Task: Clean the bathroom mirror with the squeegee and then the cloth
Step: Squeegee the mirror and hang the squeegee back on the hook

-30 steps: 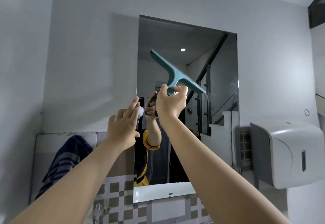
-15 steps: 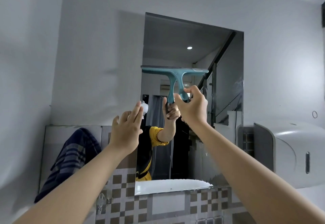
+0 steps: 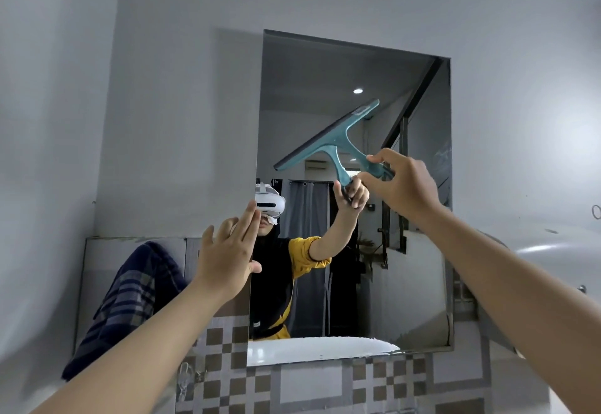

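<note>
**Two hands up at the glass, squeegee stage under way**

One checked cloth [image 3: 130, 300] is hanging at the far left, draped over the edge of a panel against the wall, well apart from both hands and untouched. Judging by that, the wiping stage is waiting its turn.

Moving right, the left hand [image 3: 227, 260] is resting flat and unclenched, fingers spread, at the left edge of the mirror [image 3: 325, 65], gripping nothing. It is apparently steadying the person or the glass; whether the palm is pressing is hard to tell.

Further right, the teal squeegee [image 3: 328, 143] is lying across the middle of the mirror, its blade slanting from lower left up to upper right. The right hand [image 3: 403, 186] is pinching the handle between thumb and fingertips, a light grasp rather than a full fist. Whether the blade is touching the glass cannot be told from this angle.

As for progress, the glass is showing no clear streaks, foam or wet bands, so how much has been scraped is uncertain; a faint smudge is sitting near the right edge. My judgement: the squeegee passes are in progress and the cloth step is left whole.

Around it all, pale grey walls are enclosing the mirror, brown and white checked tiles [image 3: 383, 378] are running beneath it, and a white dispenser [image 3: 553, 251] is bulging in at the far right.
</note>
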The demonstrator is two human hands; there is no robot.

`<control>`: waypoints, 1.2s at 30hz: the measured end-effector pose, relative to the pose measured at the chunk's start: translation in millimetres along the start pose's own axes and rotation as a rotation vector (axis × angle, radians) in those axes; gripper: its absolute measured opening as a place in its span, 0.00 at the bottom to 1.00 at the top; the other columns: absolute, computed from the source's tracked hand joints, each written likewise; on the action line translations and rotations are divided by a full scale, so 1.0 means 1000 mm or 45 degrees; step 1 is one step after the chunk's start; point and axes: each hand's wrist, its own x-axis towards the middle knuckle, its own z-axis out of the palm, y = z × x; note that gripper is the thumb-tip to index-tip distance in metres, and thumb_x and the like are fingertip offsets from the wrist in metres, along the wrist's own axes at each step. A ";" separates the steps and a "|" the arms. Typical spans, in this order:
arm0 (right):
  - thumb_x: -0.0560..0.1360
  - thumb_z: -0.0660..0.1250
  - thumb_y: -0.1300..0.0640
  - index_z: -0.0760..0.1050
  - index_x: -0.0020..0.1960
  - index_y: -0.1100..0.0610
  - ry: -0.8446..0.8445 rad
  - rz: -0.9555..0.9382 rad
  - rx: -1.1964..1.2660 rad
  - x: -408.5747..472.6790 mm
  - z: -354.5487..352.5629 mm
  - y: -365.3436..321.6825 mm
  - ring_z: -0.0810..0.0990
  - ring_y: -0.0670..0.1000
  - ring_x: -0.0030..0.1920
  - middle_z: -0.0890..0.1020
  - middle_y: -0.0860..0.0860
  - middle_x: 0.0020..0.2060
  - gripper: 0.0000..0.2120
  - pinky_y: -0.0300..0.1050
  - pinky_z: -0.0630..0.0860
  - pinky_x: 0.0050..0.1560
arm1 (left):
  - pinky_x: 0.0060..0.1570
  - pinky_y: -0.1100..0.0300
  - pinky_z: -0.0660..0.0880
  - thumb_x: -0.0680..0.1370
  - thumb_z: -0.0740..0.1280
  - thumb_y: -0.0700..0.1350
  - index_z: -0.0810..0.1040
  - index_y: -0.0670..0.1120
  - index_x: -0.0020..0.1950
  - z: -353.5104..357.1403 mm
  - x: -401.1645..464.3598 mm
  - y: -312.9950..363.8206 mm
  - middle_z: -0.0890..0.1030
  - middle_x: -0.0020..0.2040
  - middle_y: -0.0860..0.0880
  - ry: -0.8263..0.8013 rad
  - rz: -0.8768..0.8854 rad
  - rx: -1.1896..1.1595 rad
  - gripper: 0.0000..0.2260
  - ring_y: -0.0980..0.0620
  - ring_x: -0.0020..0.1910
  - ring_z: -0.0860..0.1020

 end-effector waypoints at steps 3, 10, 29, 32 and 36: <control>0.71 0.72 0.46 0.79 0.56 0.50 -0.037 -0.056 -0.041 0.005 -0.015 0.020 0.73 0.50 0.28 0.78 0.45 0.31 0.16 0.44 0.72 0.31 | 0.47 0.41 0.77 0.53 0.81 0.55 0.64 0.41 0.71 0.000 0.000 0.001 0.64 0.74 0.45 0.006 -0.003 0.021 0.51 0.41 0.54 0.77; 0.71 0.73 0.47 0.80 0.55 0.47 -0.046 0.031 -0.127 0.001 -0.058 0.078 0.72 0.48 0.29 0.76 0.43 0.30 0.14 0.42 0.70 0.32 | 0.49 0.39 0.75 0.56 0.80 0.55 0.64 0.42 0.72 0.005 0.001 0.001 0.62 0.74 0.46 0.030 -0.012 0.046 0.49 0.40 0.57 0.75; 0.72 0.72 0.51 0.79 0.51 0.52 0.053 0.328 0.097 -0.045 -0.054 0.102 0.69 0.46 0.24 0.74 0.44 0.27 0.09 0.37 0.65 0.28 | 0.44 0.39 0.74 0.59 0.80 0.49 0.65 0.39 0.70 0.003 0.000 0.004 0.63 0.74 0.43 0.072 0.021 -0.012 0.45 0.39 0.52 0.74; 0.73 0.72 0.51 0.78 0.50 0.52 0.047 0.385 0.164 -0.051 -0.050 0.095 0.70 0.46 0.23 0.77 0.47 0.29 0.09 0.38 0.67 0.28 | 0.43 0.38 0.75 0.58 0.80 0.47 0.65 0.39 0.70 0.002 -0.001 0.004 0.64 0.74 0.43 0.075 0.015 -0.010 0.44 0.39 0.51 0.75; 0.74 0.70 0.51 0.76 0.50 0.54 0.059 0.478 0.184 -0.056 -0.044 0.082 0.70 0.45 0.24 0.77 0.48 0.33 0.09 0.36 0.66 0.25 | 0.43 0.37 0.75 0.57 0.81 0.48 0.66 0.39 0.70 0.000 -0.002 0.006 0.64 0.73 0.42 0.052 0.006 -0.002 0.45 0.38 0.51 0.75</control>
